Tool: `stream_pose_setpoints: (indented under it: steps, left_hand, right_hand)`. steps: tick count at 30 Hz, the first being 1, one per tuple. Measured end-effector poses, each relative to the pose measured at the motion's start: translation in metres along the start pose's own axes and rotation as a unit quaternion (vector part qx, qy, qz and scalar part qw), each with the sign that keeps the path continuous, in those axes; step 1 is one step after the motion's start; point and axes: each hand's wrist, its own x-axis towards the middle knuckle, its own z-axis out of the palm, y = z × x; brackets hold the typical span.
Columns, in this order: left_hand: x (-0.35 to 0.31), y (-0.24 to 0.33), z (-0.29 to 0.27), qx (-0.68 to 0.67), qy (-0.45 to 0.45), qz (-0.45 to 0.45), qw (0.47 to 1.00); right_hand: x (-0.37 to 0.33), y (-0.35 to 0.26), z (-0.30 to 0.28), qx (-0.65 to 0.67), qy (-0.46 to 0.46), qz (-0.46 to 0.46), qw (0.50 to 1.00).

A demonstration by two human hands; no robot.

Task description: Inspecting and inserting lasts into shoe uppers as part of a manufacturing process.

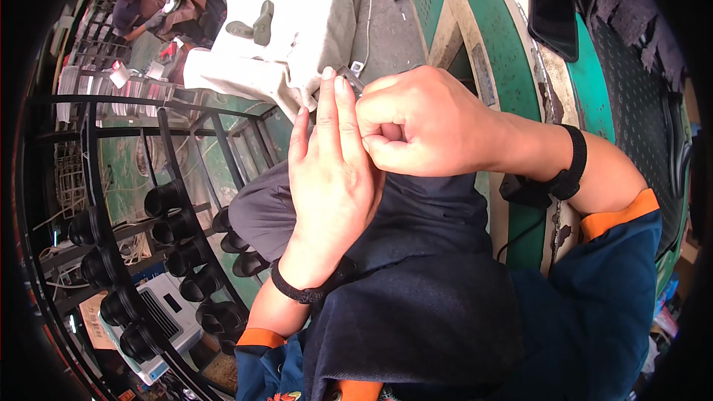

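Note:
Above my lap, my left hand (332, 150) has its fingers stretched out, back upward, slightly apart. Beside it, my right hand (429, 122) is curled closed, its thumb and forefinger side against the left hand's fingers. A small piece of a dark grey, flat-edged object (350, 79) shows beyond the fingertips, between the two hands. The hands cover the rest of it, so its kind cannot be made out. Whatever the right fingers grip is hidden. Black bands circle both wrists, and a dark apron (416, 312) lies over my lap.
A white cloth-covered table (297, 0) ahead carries two dark green sole-shaped pieces (261, 24). At left, a black metal rack (186, 178) holds several black rounded pieces. A phone (552, 15) lies on the green machine (505, 52) at right. Another person (160, 4) sits far left.

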Motion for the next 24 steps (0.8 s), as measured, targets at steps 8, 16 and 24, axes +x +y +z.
stream_pose_setpoints:
  steps: [8, 16, 24]
  left_hand:
    - [0.012, 0.000, -0.007, 0.070, -0.011, 0.018, 0.997]
    - [0.006, -0.010, -0.007, -0.289, 0.046, -0.038, 0.955]
    - [-0.001, -0.015, 0.001, -0.642, -0.010, -0.058, 0.764]
  right_hand:
    - [0.004, -0.006, -0.008, 0.101, -0.013, -0.017, 0.995]
    - [0.005, 0.008, -0.011, 0.068, 0.014, -0.028, 0.997]
    - [0.005, 0.002, -0.007, 0.114, 0.003, 0.010, 0.993]
